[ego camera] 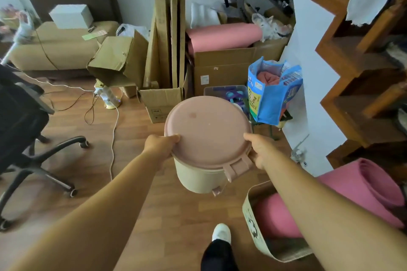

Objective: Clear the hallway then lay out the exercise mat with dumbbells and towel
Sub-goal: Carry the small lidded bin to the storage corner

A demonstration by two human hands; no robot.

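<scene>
bin (199, 175), pink lid (207, 131) closed, gripped by both hands.

Cream pedal bin (198, 176), pink-lidded, closed, upright in midair

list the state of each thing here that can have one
bin, lid closed, held off the floor
left hand, grips the bin's rim
right hand, grips the bin's rim
pink mat by stairs, rolled up
blue bag, open at the top
small cardboard box, flaps open

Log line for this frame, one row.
left hand: grips pedal bin rim | right hand: grips opposite rim | lid: closed | pink mat: rolled, not laid
</scene>
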